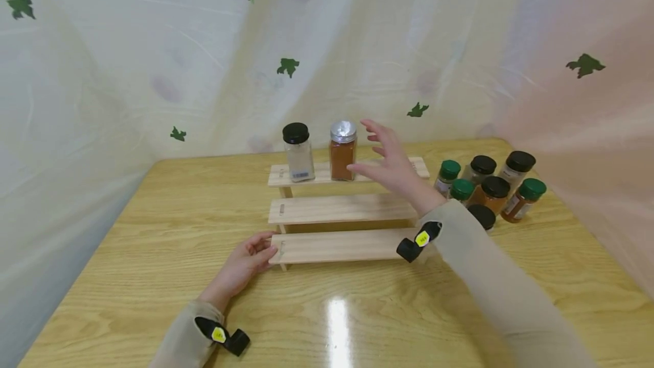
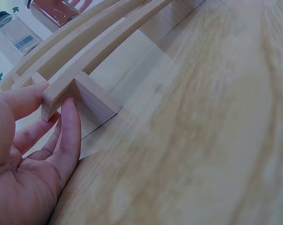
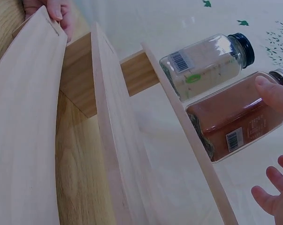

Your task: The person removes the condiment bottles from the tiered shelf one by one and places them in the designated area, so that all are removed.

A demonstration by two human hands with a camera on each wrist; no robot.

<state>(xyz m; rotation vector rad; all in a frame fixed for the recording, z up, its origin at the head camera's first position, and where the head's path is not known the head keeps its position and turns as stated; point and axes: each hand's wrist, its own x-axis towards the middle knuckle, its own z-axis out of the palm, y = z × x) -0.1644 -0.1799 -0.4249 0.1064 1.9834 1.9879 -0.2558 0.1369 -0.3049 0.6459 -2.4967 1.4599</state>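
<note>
A three-step wooden spice rack point(image 1: 342, 247) stands on the table. My left hand point(image 1: 239, 268) pinches the left end of its lowest step, thumb on top and fingers beneath in the left wrist view. On the top step, a square glass jar of orange-brown spice point(image 1: 342, 161) with a silver lid stands upright. Left of it is a black-lidded jar point(image 1: 300, 159) with pale contents. My right hand point(image 1: 392, 168) is just right of the spice jar, fingers spread. Its thumb point(image 3: 273, 93) overlaps the jar in the right wrist view; whether they touch, I cannot tell.
Several spice jars with green lids point(image 1: 462, 188) and black lids point(image 1: 520, 161) are grouped on the wooden table point(image 1: 168, 214), right of the rack. A pale curtain point(image 1: 219, 72) with green leaf prints hangs behind the table and along its sides.
</note>
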